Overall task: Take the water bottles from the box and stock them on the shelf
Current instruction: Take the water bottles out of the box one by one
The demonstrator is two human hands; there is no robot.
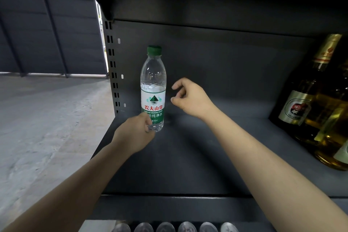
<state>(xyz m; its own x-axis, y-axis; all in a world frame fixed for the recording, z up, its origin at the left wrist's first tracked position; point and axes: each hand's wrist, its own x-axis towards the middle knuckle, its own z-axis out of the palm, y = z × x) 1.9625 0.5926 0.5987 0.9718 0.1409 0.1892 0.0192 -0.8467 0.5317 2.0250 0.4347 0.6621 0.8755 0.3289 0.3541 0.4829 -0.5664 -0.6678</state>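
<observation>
I count one water bottle [153, 88] on the shelf [216, 156], two amber glass bottles [308, 96] at its right end, and six silvery can tops [165, 227] in a row below.

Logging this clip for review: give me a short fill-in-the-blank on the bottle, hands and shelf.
1. The water bottle has a ____ cap.
2. The ____ hand grips the bottle's base.
3. The right hand holds ____.
4. The glass bottles stand at the shelf's ____ end.

Missing words: green; left; nothing; right
</observation>
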